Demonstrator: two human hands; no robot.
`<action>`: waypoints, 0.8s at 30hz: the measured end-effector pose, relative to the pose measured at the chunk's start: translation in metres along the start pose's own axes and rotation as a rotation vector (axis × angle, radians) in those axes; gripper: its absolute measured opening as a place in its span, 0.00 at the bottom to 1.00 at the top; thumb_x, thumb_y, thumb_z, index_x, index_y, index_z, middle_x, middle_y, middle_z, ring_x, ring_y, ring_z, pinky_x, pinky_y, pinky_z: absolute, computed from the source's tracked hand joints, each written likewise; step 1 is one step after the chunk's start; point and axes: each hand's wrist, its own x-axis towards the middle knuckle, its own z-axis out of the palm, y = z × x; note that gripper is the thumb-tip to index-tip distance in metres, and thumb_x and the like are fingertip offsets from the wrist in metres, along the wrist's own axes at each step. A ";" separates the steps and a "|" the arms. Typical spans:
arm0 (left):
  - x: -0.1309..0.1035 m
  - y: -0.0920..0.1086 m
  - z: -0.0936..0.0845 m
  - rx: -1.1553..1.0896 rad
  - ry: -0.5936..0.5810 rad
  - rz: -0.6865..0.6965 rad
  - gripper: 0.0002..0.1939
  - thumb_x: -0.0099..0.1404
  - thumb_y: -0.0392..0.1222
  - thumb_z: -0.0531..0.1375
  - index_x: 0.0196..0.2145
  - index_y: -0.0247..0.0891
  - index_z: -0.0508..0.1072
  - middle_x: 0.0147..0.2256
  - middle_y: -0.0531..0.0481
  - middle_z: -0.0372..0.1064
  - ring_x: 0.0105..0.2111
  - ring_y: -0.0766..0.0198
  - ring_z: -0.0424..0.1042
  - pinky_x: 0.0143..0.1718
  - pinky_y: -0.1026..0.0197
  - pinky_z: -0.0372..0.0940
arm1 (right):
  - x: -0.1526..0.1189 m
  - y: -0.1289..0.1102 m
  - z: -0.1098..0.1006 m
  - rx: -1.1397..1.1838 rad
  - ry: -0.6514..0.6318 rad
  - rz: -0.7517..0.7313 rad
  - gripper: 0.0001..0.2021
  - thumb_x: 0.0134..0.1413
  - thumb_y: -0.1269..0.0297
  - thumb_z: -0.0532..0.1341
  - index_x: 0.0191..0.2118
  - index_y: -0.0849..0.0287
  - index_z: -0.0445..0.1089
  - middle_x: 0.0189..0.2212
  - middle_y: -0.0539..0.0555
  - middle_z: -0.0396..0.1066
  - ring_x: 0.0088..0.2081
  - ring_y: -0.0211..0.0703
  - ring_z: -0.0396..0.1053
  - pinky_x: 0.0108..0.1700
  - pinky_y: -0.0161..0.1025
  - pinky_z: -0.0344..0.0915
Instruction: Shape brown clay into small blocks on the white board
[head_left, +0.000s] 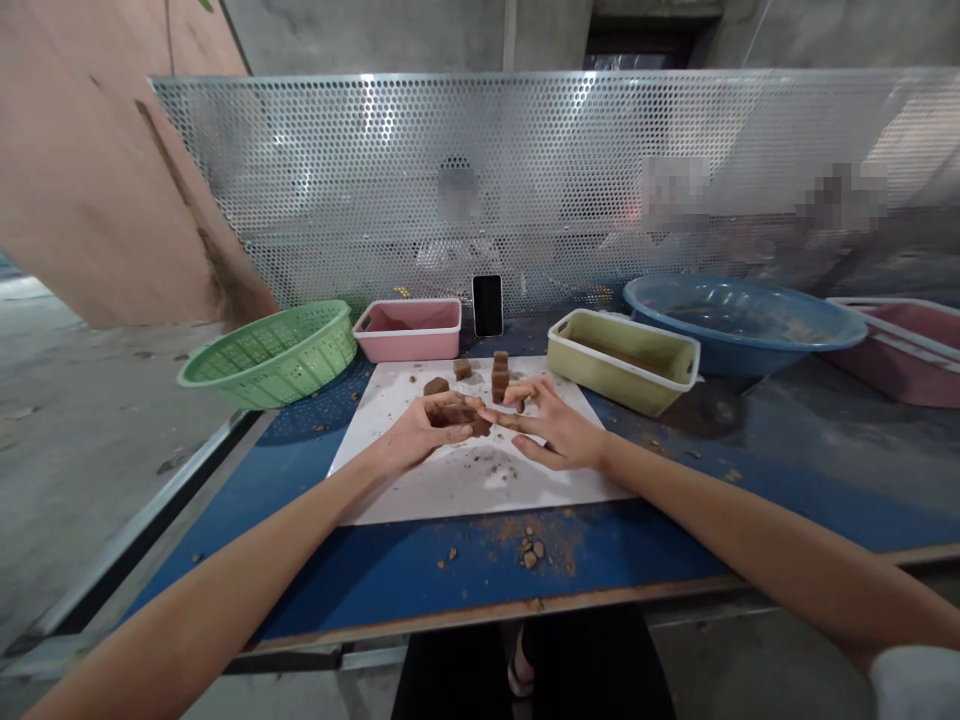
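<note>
My left hand (431, 428) is over the white board (412, 500), its fingers stretched out and smeared with brown clay. Across from it, my right hand (559, 428) has its fingers spread, and its index fingertip meets the left fingertips. Just below that meeting point shows a brown clay lump (481, 428), partly hidden by the fingers; whether a finger touches it I cannot tell. Behind my hands stands a small upright stack of clay pieces (500, 380). A clay block (462, 369) and a flatter clay lump (436, 385) lie to its left. Crumbs are scattered over the board.
A green basket (277, 355), a pink bin (409, 345), a propped phone (487, 306), a yellow-green bin (622, 375) and a blue basin (742, 345) line the back of the blue table (360, 590). Behind them rises a perforated metal screen (525, 150). Clay bits (532, 552) lie near the front edge.
</note>
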 end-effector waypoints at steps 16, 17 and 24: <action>0.001 -0.001 0.002 -0.165 0.021 -0.014 0.24 0.55 0.43 0.79 0.48 0.37 0.81 0.43 0.44 0.82 0.44 0.57 0.82 0.57 0.49 0.71 | 0.000 -0.009 0.004 -0.002 0.071 0.008 0.39 0.68 0.65 0.56 0.79 0.37 0.43 0.55 0.58 0.65 0.56 0.56 0.63 0.58 0.59 0.60; 0.001 -0.001 0.002 -0.166 0.015 -0.010 0.25 0.55 0.43 0.79 0.49 0.37 0.81 0.44 0.43 0.82 0.44 0.57 0.82 0.57 0.49 0.71 | 0.001 -0.010 0.004 -0.013 0.060 0.032 0.39 0.68 0.64 0.56 0.79 0.38 0.42 0.55 0.59 0.64 0.57 0.57 0.62 0.59 0.59 0.59; 0.001 -0.002 0.002 -0.170 0.029 -0.003 0.23 0.55 0.41 0.79 0.47 0.36 0.81 0.42 0.45 0.82 0.43 0.58 0.82 0.57 0.50 0.71 | -0.001 -0.010 0.004 0.009 0.111 -0.017 0.37 0.68 0.66 0.55 0.78 0.37 0.48 0.53 0.58 0.65 0.54 0.55 0.64 0.58 0.58 0.60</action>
